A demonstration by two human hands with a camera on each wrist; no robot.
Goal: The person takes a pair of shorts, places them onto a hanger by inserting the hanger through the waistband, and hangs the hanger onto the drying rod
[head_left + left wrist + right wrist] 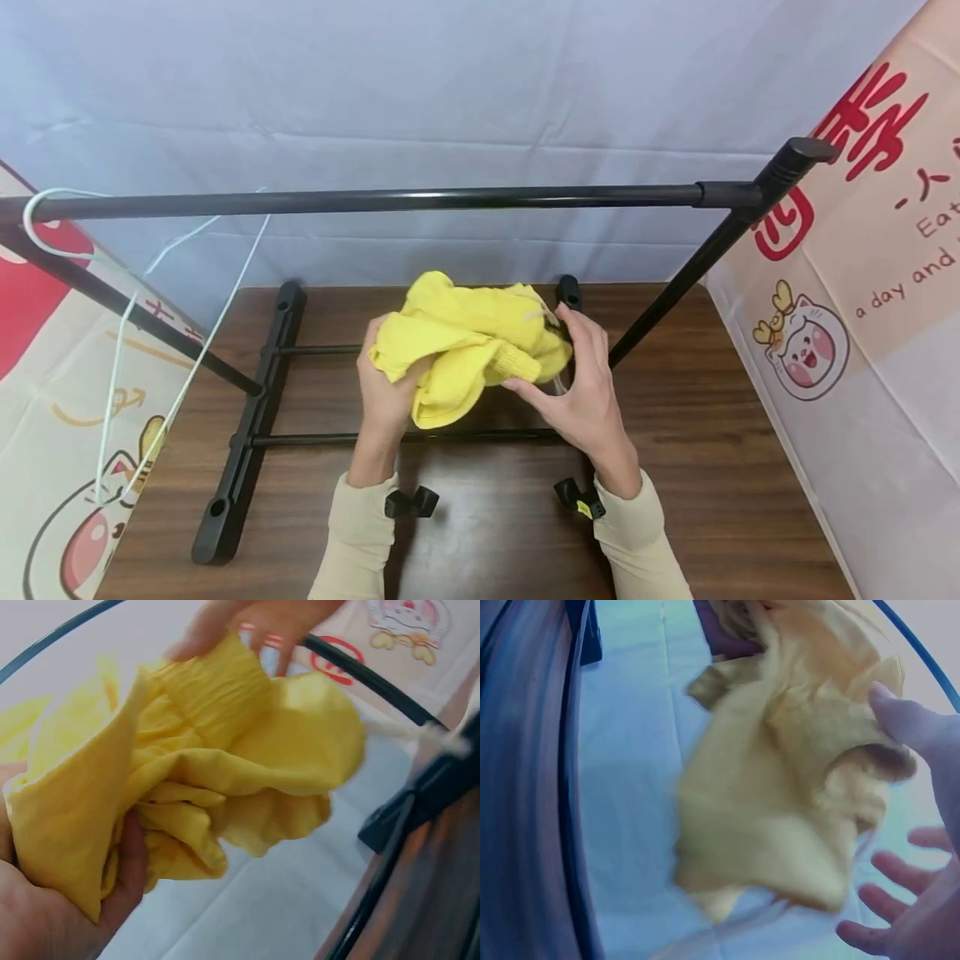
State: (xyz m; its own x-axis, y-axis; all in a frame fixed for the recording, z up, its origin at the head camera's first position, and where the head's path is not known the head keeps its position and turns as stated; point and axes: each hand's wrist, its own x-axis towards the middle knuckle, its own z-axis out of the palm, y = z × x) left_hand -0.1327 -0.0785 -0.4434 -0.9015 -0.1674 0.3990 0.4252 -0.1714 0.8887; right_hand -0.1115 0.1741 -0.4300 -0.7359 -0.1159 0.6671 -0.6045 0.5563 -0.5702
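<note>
From my remote seat I see the yellow garment (465,342) bunched up in the middle of the head view, held in the air between the two hands. The left hand (384,387) grips its left side, thumb and fingers curled into the folds; in the left wrist view the cloth spreads from that grip at lower left up toward the top middle.

The right hand (581,392) is at the garment's right side, thumb and fingers apart. In the right wrist view its thumb overlaps the cloth's right edge while the other fingers spread below; I cannot tell how firmly the thumb touches. A pale cord (397,731) trails from the garment.

Beyond the cloth, the black rack (450,200) crosses the upper frame, a white hanger (115,375) hooked at far left, above the wooden table (712,467).
</note>
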